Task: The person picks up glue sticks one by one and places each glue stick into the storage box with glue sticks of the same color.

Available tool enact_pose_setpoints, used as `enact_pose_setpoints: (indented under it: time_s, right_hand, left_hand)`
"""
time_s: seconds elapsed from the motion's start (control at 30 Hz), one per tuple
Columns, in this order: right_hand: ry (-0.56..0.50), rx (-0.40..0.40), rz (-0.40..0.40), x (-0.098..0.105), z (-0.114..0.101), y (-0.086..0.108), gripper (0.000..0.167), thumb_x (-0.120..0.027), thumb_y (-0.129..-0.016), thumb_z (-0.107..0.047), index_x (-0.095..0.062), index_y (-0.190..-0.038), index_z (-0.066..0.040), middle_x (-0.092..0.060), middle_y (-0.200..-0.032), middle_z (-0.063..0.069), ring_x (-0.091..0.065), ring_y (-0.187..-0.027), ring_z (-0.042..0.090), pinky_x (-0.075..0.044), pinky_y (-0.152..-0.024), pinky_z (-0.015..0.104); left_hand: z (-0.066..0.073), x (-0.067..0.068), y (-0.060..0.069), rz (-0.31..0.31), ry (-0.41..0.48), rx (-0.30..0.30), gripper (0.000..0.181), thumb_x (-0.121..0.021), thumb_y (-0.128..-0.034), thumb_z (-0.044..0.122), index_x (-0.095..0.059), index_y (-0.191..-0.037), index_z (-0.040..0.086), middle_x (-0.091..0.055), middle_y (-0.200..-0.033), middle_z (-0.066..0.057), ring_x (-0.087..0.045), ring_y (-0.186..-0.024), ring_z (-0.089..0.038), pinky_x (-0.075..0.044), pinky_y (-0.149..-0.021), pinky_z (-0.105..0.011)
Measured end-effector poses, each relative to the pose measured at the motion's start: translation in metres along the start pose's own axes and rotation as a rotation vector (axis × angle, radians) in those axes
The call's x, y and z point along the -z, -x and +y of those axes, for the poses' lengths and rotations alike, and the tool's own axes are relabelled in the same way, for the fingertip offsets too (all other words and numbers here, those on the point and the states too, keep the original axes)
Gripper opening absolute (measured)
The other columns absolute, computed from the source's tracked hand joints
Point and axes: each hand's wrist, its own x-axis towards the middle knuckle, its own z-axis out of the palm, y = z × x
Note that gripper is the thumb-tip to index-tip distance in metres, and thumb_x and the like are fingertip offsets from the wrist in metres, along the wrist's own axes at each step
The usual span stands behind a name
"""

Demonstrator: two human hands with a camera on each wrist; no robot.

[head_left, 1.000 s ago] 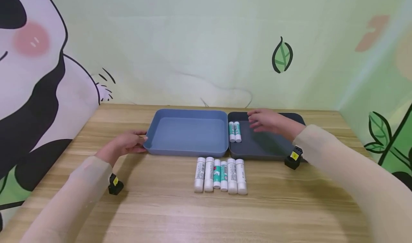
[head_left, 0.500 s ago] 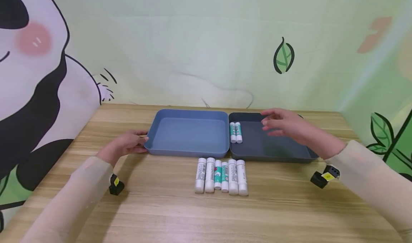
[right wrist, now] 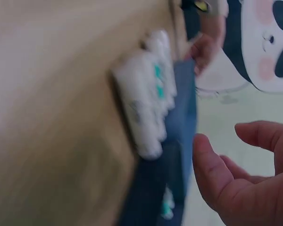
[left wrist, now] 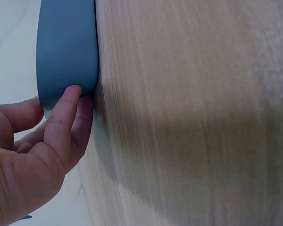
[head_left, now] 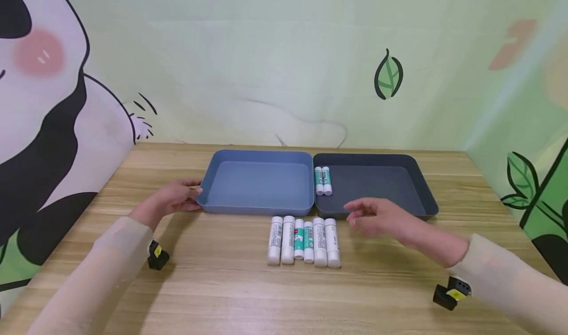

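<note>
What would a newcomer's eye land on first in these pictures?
Likely the big painted panda at the head view's left. Next, perhaps, the blue tray and dark tray, side by side mid-picture, two small tubes in the dark one's left end. Six more tubes lie lined up in front of them.

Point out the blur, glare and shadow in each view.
Head view: pale glare on the near part of the table, right hand slightly smeared; left wrist view: dim, a broad soft shadow across the table, left hand and blue tray fairly crisp; right wrist view: the row of tubes heavily blurred, right hand noticeably sharper.
</note>
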Motion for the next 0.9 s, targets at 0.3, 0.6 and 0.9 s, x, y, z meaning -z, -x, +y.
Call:
enact_pose_setpoints:
  time_s: [0.3, 0.6, 0.9]
  right_hand:
    - [-0.097, -0.067, 0.004, -0.027, 0.019, -0.004, 0.054, -0.065, -0.097, -0.01, -0.048, -0.144, 0.009, -0.062, -0.12, 0.017, -0.064, -0.093, 0.015, -0.064, -0.086, 0.036]
    - [-0.161, -0.094, 0.042, -0.038, 0.028, -0.008, 0.056, -0.065, -0.097, -0.006, -0.043, -0.146, 0.012, -0.057, -0.124, 0.02, -0.063, -0.096, 0.015, -0.065, -0.089, 0.039]
    - [-0.19, -0.129, 0.084, -0.046, 0.034, -0.013, 0.062, -0.067, -0.096, -0.005, -0.04, -0.149, 0.011, -0.055, -0.132, 0.024, -0.063, -0.101, 0.017, -0.064, -0.089, 0.036]
  left_hand:
    - [0.001, 0.0, -0.001, 0.001, -0.005, 0.016, 0.062, -0.039, -0.1101, 0.009, -0.008, -0.162, -0.002, -0.031, -0.159, -0.031, -0.058, -0.115, -0.014, -0.055, -0.109, -0.033]
    - [0.001, -0.001, 0.001, -0.01, -0.001, 0.011, 0.063, -0.039, -0.11, 0.009, -0.006, -0.162, -0.004, -0.029, -0.159, -0.031, -0.058, -0.115, -0.014, -0.055, -0.108, -0.032]
    - [0.0, 0.0, 0.0, -0.011, 0.0, 0.013, 0.062, -0.039, -0.1102, 0.009, -0.007, -0.163, -0.002, -0.029, -0.159, -0.03, -0.057, -0.118, -0.014, -0.052, -0.112, -0.034]
